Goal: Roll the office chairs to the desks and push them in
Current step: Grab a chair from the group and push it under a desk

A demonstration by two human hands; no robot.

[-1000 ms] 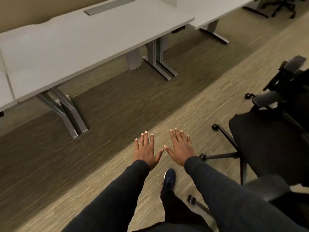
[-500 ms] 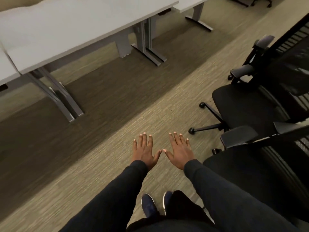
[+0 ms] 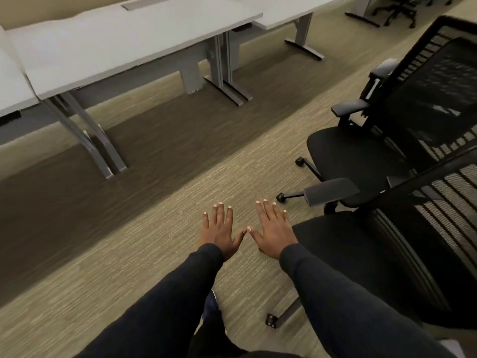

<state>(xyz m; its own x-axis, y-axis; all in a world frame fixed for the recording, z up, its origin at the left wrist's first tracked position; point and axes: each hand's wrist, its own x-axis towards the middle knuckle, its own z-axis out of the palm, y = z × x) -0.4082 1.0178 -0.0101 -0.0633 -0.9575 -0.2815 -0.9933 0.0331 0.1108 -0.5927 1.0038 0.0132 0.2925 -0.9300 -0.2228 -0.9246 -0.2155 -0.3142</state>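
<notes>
Office chairs stand at the right of the view: the nearer chair [image 3: 361, 259] has its black seat just beside the right hand [image 3: 273, 232], and its mesh back runs off the right edge, so its full outline cannot be seen. Only one caster and a bit of its base show beneath the right sleeve [image 3: 335, 293]. The farther chair [image 3: 356, 151] sits behind it, seat facing the desks, with two grey armrests and two casters visible; its backrest is cut by the frame as well. Both chairs are well apart from the white desks [image 3: 129, 45], which line the upper left on grey metal legs, their far edges cropped at the top. The left hand [image 3: 219, 232] and the right one hover palms down over the carpet [image 3: 129, 254], fingers straight and spread, thumbs nearly meeting, gripping nothing. A dark shoe is half hidden between the sleeves. More chair bases at the top right are too small to make out.
</notes>
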